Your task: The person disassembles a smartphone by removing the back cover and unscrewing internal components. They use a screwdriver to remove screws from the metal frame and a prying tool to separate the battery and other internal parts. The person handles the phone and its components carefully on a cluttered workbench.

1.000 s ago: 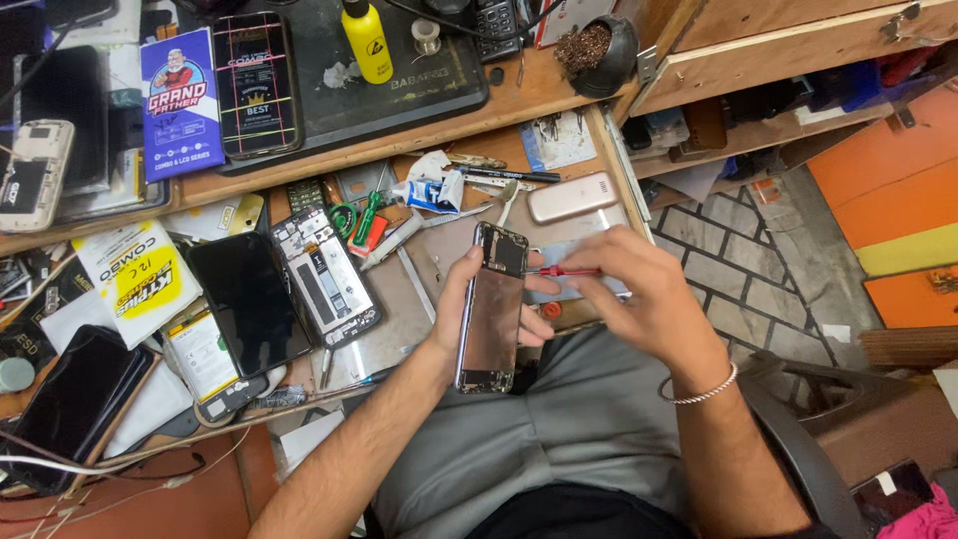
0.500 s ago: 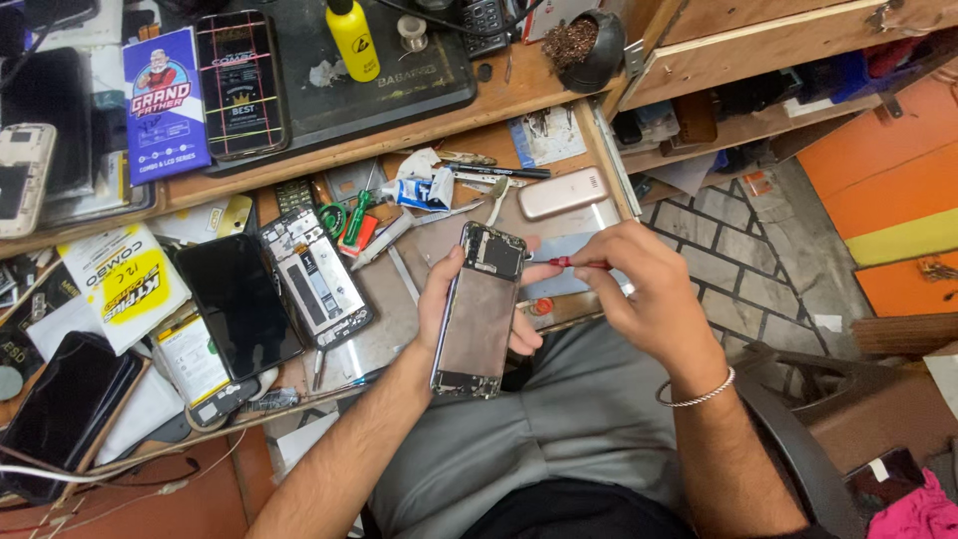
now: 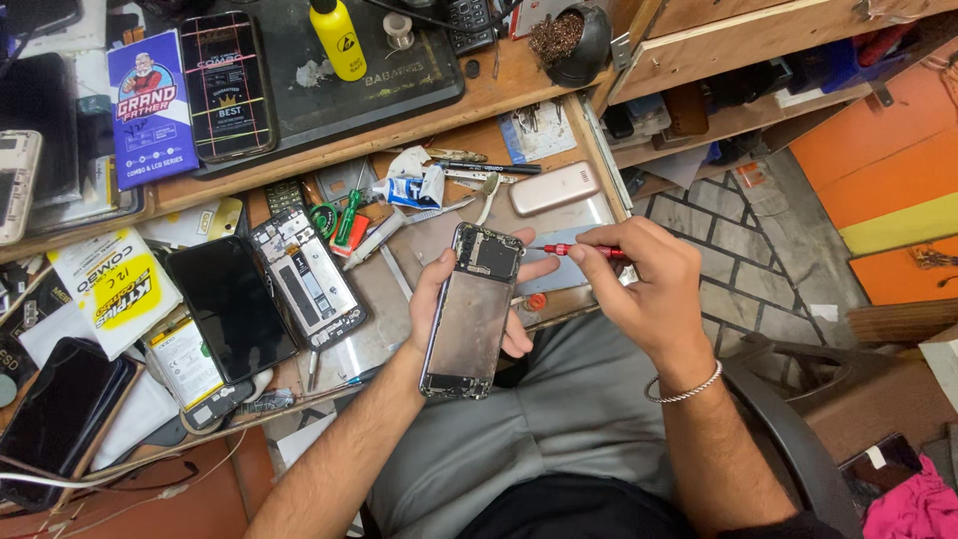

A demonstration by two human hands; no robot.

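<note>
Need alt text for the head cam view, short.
Seen from above, a seated person's left hand holds an opened phone with its back cover off, while the right hand points a red screwdriver at its top edge. Beyond lies a cluttered workbench with another opened phone, a yellow bottle and tools.

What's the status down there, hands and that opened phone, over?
Left hand gripping the opened phone, back cover off, above the lap. Right hand holding a red screwdriver, tip at the phone's top edge. Nothing in the way between them.
</note>
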